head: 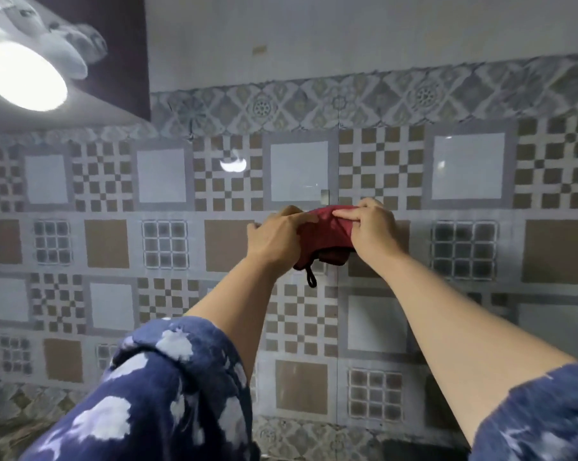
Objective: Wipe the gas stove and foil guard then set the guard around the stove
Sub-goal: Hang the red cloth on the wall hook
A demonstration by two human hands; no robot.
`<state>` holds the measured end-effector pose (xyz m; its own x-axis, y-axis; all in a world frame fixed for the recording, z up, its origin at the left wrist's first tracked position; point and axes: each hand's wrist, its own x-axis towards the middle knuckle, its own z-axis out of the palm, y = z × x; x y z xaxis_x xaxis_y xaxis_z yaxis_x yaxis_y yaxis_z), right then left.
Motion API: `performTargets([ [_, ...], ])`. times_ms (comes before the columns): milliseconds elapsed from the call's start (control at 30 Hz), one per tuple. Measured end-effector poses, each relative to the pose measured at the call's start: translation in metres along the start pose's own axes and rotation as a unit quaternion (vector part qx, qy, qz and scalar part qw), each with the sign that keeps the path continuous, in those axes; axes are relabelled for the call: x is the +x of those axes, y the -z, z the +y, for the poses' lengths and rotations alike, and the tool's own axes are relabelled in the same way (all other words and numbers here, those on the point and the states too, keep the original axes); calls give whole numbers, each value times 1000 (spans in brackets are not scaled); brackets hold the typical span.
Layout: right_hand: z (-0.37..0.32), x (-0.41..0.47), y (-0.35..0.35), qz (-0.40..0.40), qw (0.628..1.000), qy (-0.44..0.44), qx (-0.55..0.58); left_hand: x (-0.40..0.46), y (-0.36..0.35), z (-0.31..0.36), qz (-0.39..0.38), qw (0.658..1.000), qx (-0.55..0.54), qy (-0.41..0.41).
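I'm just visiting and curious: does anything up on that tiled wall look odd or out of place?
Nothing looks damaged or spilled. Both hands, left hand and right hand, hold a bunched red cloth against the wall tiles, beside a small hook. Its loop dangles free.

The wall [364, 327] ahead of my raised hands is tiled in a patchwork pattern: plain pale squares, brown squares, small grid squares and brown-and-white chequers, set in grey frames. Above my hands a band of ornamental floral tiles [347, 101] runs across. Above that band the wall is plain and pale, with one small beige mark [259, 50]. A small hook or clip [324, 195] is fixed to the tile just above my hands. Up and to my left, a lit round lamp [23, 76] hangs beneath a dark-fronted overhead unit [121, 54]. Its reflection [233, 164] shows on the glossy tiles left of my hands.
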<state>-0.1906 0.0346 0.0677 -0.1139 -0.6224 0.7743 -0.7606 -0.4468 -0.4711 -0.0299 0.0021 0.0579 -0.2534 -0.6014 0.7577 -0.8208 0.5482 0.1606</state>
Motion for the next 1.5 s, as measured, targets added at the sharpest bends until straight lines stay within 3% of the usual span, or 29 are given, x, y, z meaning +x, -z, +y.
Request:
performTargets([
  [300, 28, 65, -33, 64, 997, -30, 15, 76, -41, -9, 55, 998, 18, -21],
  [500, 58, 43, -56, 63, 995, 53, -60, 50, -67, -34, 56, 996, -40, -53],
  [667, 53, 42, -58, 92, 995, 27, -15, 46, -64, -39, 48, 987, -148, -50],
  [1033, 71, 51, -65, 93, 979, 100, -151, 60, -63, -39, 36, 997, -17, -63],
  [1233, 63, 56, -58, 57, 983, 58, -164, 67, -60, -40, 18, 998, -37, -41],
  [1500, 51, 44, -52, -8, 992, -32, -122, 33, -75, -35, -57, 984, -162, 37],
])
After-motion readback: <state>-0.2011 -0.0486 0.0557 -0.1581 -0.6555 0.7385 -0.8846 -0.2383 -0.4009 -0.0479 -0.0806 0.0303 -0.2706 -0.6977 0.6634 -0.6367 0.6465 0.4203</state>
